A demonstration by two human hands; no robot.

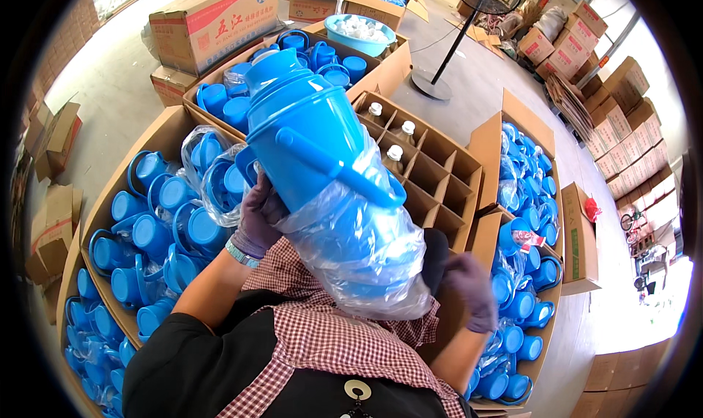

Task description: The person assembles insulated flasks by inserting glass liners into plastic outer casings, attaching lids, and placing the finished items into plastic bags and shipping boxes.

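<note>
A large blue plastic thermos jug [293, 114] with a curved handle is tilted in front of my chest. A clear plastic bag [359, 249] covers its lower part, and more blue plastic shows through it. My left hand [260, 216], in a purple glove, is closed on the jug's left side, some of its fingers hidden behind the jug. To the right of the bag, apart from it, is my right hand [469, 290], also gloved; motion smears its fingers. Just beyond the jug stands a divided carton [432, 172] holding several white-capped bottles [394, 156].
Cartons full of blue plastic jugs [150, 235] flank me at left, and more jugs [523, 301] fill cartons at right. Farther off are a light-blue basin [359, 35] of white parts, a printed carton [220, 30], a standing fan [439, 70] and stacked boxes [622, 136].
</note>
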